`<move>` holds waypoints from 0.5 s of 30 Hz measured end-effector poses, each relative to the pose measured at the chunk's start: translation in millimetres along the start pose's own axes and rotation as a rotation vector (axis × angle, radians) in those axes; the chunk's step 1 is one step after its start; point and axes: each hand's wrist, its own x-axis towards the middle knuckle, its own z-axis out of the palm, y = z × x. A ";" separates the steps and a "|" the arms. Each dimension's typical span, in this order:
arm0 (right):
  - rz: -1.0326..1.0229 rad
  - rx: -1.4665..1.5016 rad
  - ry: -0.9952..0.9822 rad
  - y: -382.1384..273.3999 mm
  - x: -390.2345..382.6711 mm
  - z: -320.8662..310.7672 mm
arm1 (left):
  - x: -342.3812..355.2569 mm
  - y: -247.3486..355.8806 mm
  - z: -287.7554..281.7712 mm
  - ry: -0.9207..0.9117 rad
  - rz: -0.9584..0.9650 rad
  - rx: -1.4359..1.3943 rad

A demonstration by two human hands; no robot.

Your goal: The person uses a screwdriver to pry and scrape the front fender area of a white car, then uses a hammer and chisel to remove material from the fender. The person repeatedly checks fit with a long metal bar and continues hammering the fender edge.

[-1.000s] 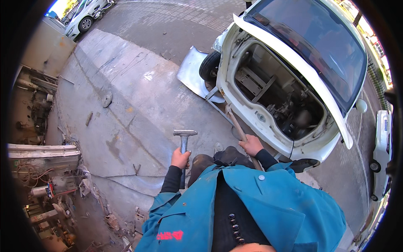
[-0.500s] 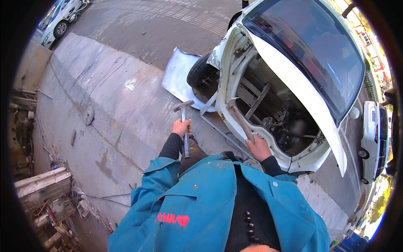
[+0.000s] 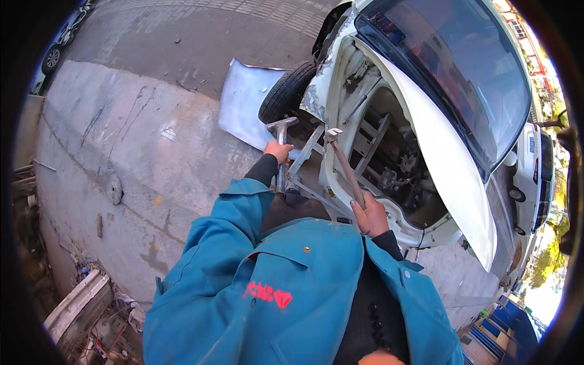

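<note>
My left hand (image 3: 278,151) is closed round the handle of a grey metal hammer (image 3: 283,123), its head up, near the front wheel. My right hand (image 3: 371,216) grips a second hammer (image 3: 348,169) by its brownish handle. That hammer's head is up at the edge of the white car's front-end frame (image 3: 333,176); whether it touches the metal I cannot tell. The white car (image 3: 426,131) has its front stripped, and the engine bay shows dark parts inside. A black tyre (image 3: 287,91) sticks out at the left of the car.
A loose pale panel (image 3: 246,100) lies on the ground beside the tyre. Grey metal bars (image 3: 306,151) stand out before the car's front. The white hood (image 3: 447,161) juts to the right. Scrap parts (image 3: 79,304) are piled at the lower left, and another white vehicle (image 3: 528,176) stands at the right.
My left hand has moved forward and right with its hammer, nearer the tyre and metal bars. The right hand's hammer has shifted slightly left. My view has turned a little.
</note>
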 end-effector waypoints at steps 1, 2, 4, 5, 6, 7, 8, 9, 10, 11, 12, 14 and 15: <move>0.003 0.008 -0.015 2.9 7.7 0.3 | 9.4 5.7 0.8 0.009 0.021 0.028; -0.012 0.035 -0.016 5.2 16.7 1.3 | 18.5 14.1 0.0 -0.013 0.024 0.008; -0.045 0.023 -0.013 8.5 29.0 3.0 | 29.3 27.9 -2.2 -0.068 -0.020 -0.025; -0.065 0.023 -0.009 9.0 33.0 2.4 | 34.1 37.7 -5.2 -0.112 -0.035 -0.030; -0.040 0.014 -0.018 8.6 38.1 2.4 | 39.4 49.3 -7.2 -0.156 -0.016 -0.035; -0.015 0.012 -0.037 7.0 41.6 3.0 | 42.2 58.8 -11.0 -0.189 -0.025 -0.032; 0.028 0.007 -0.071 4.4 44.2 3.9 | 42.4 66.5 -15.8 -0.214 -0.044 -0.029; 0.009 0.013 -0.057 0.8 48.3 5.5 | 43.6 75.8 -21.5 -0.260 -0.051 0.005; 0.011 0.016 -0.047 -3.0 51.7 7.3 | 43.1 83.5 -25.6 -0.284 -0.044 0.027; 0.015 0.022 -0.035 -7.1 55.7 9.9 | 42.5 91.2 -28.9 -0.311 -0.036 0.055; 0.005 0.023 -0.009 -11.1 60.8 13.3 | 41.4 98.9 -31.6 -0.342 -0.023 0.084; -0.003 0.016 0.022 -16.6 66.3 17.6 | 36.7 110.9 -36.2 -0.432 -0.046 0.190; 0.007 0.019 0.034 -19.5 69.8 21.5 | 36.2 119.8 -37.1 -0.457 -0.047 0.224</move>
